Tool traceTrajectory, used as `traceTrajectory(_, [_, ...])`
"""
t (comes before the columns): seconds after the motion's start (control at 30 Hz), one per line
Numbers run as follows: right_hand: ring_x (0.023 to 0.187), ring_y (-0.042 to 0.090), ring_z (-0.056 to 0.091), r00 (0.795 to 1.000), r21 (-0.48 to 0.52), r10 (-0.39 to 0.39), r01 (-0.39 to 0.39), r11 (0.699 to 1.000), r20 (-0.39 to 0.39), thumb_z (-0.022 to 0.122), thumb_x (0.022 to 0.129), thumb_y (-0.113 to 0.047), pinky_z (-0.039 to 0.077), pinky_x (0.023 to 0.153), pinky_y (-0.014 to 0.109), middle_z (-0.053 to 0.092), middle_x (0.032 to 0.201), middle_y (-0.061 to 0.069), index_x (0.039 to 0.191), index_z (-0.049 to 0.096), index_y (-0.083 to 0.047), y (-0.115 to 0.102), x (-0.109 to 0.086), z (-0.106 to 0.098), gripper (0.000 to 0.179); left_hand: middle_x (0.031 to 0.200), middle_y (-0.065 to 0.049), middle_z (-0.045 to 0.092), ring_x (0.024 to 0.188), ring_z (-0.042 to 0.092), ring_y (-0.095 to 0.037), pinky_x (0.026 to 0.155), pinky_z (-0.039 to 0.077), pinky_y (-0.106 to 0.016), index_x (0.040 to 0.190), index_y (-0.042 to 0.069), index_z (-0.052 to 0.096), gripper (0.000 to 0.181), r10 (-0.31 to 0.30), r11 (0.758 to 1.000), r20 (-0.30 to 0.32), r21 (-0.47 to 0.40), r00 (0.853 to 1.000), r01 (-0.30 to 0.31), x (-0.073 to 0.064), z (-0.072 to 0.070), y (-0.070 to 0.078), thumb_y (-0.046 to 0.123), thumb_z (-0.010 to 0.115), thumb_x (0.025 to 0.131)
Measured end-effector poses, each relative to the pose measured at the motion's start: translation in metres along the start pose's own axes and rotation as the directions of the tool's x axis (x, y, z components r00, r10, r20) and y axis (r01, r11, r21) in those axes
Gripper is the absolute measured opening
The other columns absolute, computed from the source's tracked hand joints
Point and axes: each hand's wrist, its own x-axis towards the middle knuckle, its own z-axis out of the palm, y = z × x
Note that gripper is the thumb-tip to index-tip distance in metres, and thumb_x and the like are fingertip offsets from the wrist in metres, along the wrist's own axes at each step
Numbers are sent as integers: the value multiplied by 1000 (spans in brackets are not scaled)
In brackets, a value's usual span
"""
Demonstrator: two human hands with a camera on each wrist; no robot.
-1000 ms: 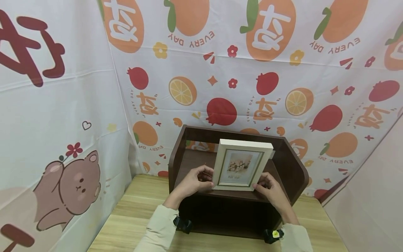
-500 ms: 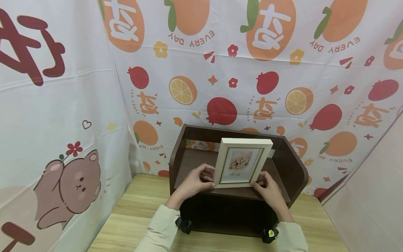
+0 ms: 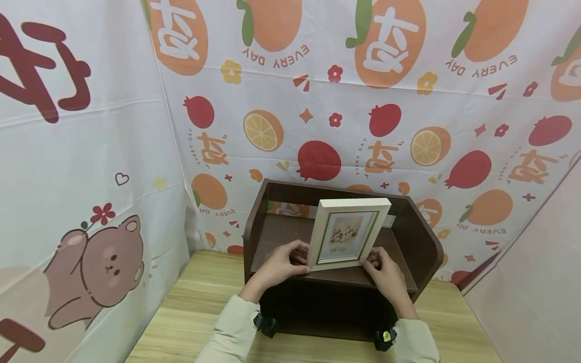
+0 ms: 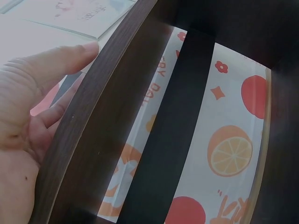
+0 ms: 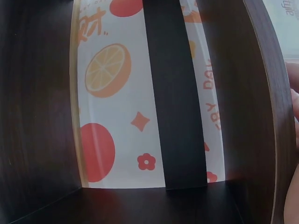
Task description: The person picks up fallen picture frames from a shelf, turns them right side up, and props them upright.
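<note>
A cream picture frame (image 3: 347, 233) with a flower print stands leaning slightly back on the upper shelf of a dark brown desk shelf (image 3: 283, 227). At its lower left corner my left hand (image 3: 287, 262) pinches it, thumb in front and fingers curled at the side. My right hand (image 3: 385, 272) grips the lower right corner in the same way. In the left wrist view, the left thumb (image 4: 60, 63) reaches the picture frame (image 4: 91, 16) above the shelf edge. Only a sliver of the right hand (image 5: 293, 100) shows in the right wrist view, beyond the shelf board.
Under the upper board is a dark lower compartment (image 3: 327, 310), its back partly open to the printed cloth (image 4: 229, 154). The shelf's right side panel (image 3: 424, 247) rises beside the frame. A light wood table (image 3: 195, 297) carries the shelf. Printed curtains (image 3: 281, 101) hang behind and at left.
The picture frame has moved slightly back on the shelf and turned a little, its lower right corner shifting back and left. Both hands have kept hold, the right one moving left with it.
</note>
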Motion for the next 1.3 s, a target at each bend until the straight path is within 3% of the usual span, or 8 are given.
traceTrajectory(0.4, [66, 12, 47, 998, -85, -3, -2, 996, -63, 57, 96, -42, 36, 62, 28, 60, 88, -1, 111, 60, -18, 1, 4, 5, 28, 102, 6, 69, 92, 65, -11, 77, 52, -30, 111, 25, 66, 31, -7, 996, -16, 93, 1000, 9, 0, 3, 3, 28, 78, 82])
traceTrajectory(0.67, [66, 10, 48, 996, -106, 6, -15, 994, -86, 55, 96, -45, 36, 61, 27, 63, 89, -2, 112, 62, -17, -2, 6, 7, 33, 99, 9, 68, 89, 64, -8, 78, 50, -29, 108, 27, 67, 30, 18, 986, -25, 165, 1000, -13, -1, 3, 4, 33, 78, 81])
traceTrajectory(1.3, [63, 9, 50, 991, -162, -7, -15, 987, -132, 56, 96, -41, 38, 60, 27, 65, 85, -3, 109, 65, -17, -2, 5, 11, 29, 96, 11, 67, 88, 62, -7, 77, 48, -27, 104, 30, 67, 26, 33, 981, -7, 194, 999, -31, -2, 5, 5, 36, 77, 81])
